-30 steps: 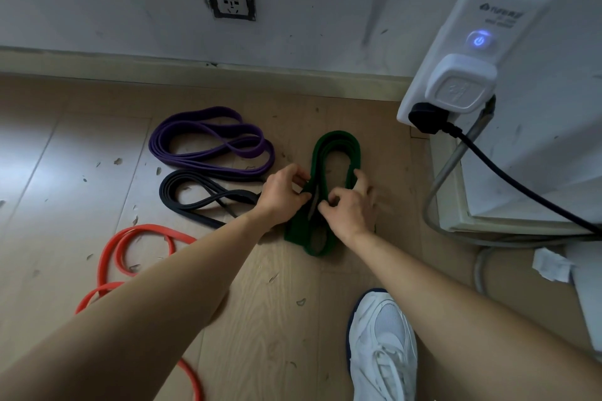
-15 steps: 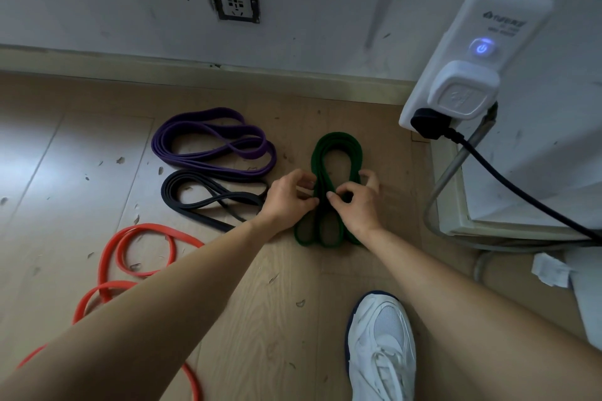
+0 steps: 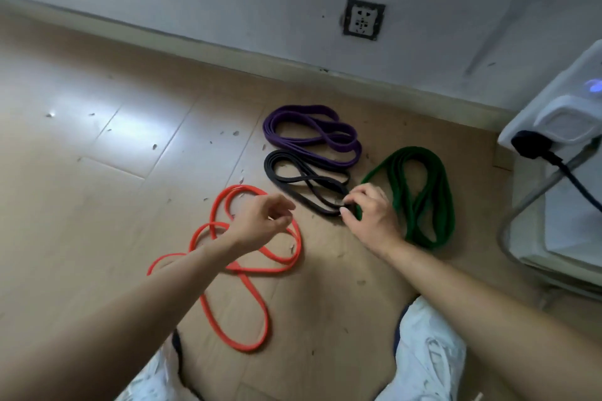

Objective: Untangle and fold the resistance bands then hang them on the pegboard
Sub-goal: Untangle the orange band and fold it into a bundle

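From my remote seat, the black band (image 3: 269, 169) is my landmark, lying loosely coiled on the wooden floor (image 3: 97, 146). The right hand (image 3: 368, 218) is down at the end of the black band closest to me, and its thumb and forefinger pinch that end where the strands gather. The other fingers (image 3: 374, 194) are curled above it. The rest of the black band trails away from the grip, to the left and towards the wall.

The left hand (image 3: 260, 221) hovers to the left of the black band, over the upper loop of the red band (image 3: 267, 269). Its fingers are loosely curled and I see nothing between them.

The red band sprawls in open loops to the left of the black band and nearer to me. The purple band (image 3: 303, 110) lies coiled just beyond the black band, touching it or nearly so. The green band (image 3: 443, 195) lies folded just to the right of the black band, with the right hand's knuckles at its edge.

Beyond the black band, up on the wall, sits a socket (image 3: 363, 19). Far to its right stands a white device (image 3: 566, 120) with a blue light and a black plug (image 3: 527, 143); any lettering there is too blurred to read.

Two white shoes, left (image 3: 156, 378) and right (image 3: 430, 355), sit nearest me.
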Tool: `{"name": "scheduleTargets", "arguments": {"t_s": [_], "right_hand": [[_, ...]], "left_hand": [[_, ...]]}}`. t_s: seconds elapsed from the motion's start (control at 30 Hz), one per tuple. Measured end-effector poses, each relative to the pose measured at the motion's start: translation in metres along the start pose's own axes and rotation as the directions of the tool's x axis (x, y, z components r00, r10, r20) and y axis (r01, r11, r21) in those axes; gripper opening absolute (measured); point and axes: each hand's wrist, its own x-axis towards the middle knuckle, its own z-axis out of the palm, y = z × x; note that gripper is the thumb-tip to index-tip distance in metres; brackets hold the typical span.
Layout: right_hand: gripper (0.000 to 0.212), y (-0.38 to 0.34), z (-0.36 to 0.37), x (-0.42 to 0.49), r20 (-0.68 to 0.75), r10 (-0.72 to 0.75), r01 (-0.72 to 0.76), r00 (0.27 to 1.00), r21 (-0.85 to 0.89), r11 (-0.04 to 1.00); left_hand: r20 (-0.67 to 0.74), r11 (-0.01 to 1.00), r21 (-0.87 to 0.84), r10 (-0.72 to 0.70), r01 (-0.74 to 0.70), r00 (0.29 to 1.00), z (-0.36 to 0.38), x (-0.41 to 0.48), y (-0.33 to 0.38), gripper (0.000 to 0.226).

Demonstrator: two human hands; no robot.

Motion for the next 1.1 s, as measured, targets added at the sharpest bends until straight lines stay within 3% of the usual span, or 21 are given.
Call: {"name": "scheduleTargets", "arguments": {"t_s": [0.13,0.27,0.37,0.47,0.57,0.63,0.7,0.77,0.87,0.93,1.03,1.1], "right_hand": [[0.018,-0.049,0.043,-0.009,0.29,-0.175,0.183,0.941,-0.002,0.983],[0.043,-0.076,0.074,-0.016,0.645,-0.195,0.382,0.739,-0.162,0.91],[0.036,-0.082,0.083,-0.021,0.729,-0.222,0.559,0.648,-0.257,0.788],[0.017,-0.082,0.086,-0.021,0.729,-0.26,0.648,0.633,-0.316,0.693],[0.015,-0.087,0.081,-0.023,0.768,-0.198,0.629,0.61,-0.316,0.71],[0.016,-0.093,0.074,-0.026,0.808,-0.11,0.547,0.579,-0.285,0.787],[0.015,-0.1,0.063,-0.029,0.845,-0.02,0.438,0.534,-0.256,0.862],[0.017,-0.111,0.047,-0.031,0.885,0.032,0.412,0.464,-0.248,0.877],[0.026,-0.134,0.013,-0.028,0.937,0.067,0.364,0.344,-0.199,0.91],[0.034,-0.149,-0.01,-0.021,0.919,0.038,0.299,0.392,-0.166,0.94],[0.042,-0.177,-0.044,-0.013,0.78,-0.061,0.184,0.623,-0.071,0.98],[0.049,-0.199,-0.064,-0.012,0.665,-0.114,0.113,0.738,0.044,0.993]], "left_hand": [[-0.16,0.968,0.187,-0.138,0.167,0.977,-0.041,-0.038,-0.06,0.024],[-0.208,0.906,0.201,-0.332,0.373,0.92,-0.046,-0.061,-0.106,0.049],[-0.211,0.856,0.189,-0.444,0.482,0.871,-0.038,-0.066,-0.129,0.06],[-0.221,0.838,0.193,-0.471,0.511,0.854,-0.031,-0.067,-0.148,0.051],[-0.206,0.828,0.117,-0.52,0.548,0.829,-0.034,-0.068,-0.16,0.03],[-0.121,0.85,0.045,-0.517,0.525,0.848,-0.041,-0.069,-0.157,0.015],[-0.064,0.888,-0.073,-0.458,0.454,0.886,-0.053,-0.069,-0.145,0.006],[-0.02,0.909,-0.182,-0.384,0.374,0.923,-0.068,-0.072,-0.126,0.014],[0.057,0.962,-0.128,-0.236,0.241,0.97,-0.098,-0.078,-0.086,0.007],[0.115,0.987,-0.055,-0.147,0.154,0.982,-0.118,-0.085,-0.05,0.005],[0.153,0.998,0.007,-0.056,0.056,0.987,-0.142,-0.101,0.005,0.01],[0.147,0.999,0.034,-0.001,-0.004,0.989,-0.152,-0.115,0.038,0.011]]}}
